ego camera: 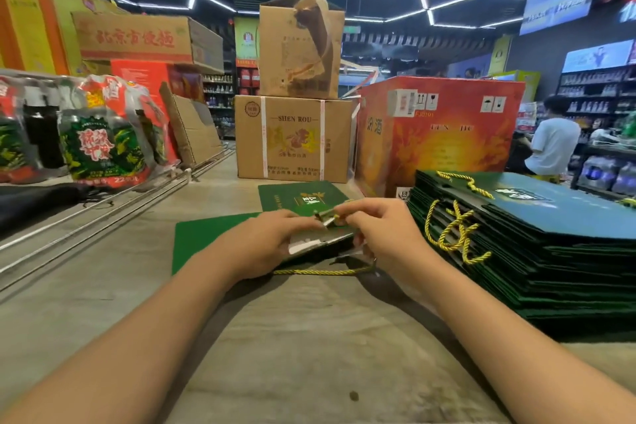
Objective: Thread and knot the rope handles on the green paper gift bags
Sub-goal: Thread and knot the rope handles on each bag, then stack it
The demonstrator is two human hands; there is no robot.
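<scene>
Right stack of bags [537,251] already roped; left hand [272,237] and right hand [382,234] together, pinching rope [323,272] at flat bag [199,241] rim, knot pending

Two brown cardboard cartons [295,138] stand stacked straight ahead on the grey concrete floor [103,286], the upper, torn one [300,48] smaller. Just beside them on the right sits a large red-orange printed box [437,134]. At left lie shrink-wrapped packs of green-labelled bottles [103,144]. A person in a white shirt [554,143] is far right, near shelves.
</scene>
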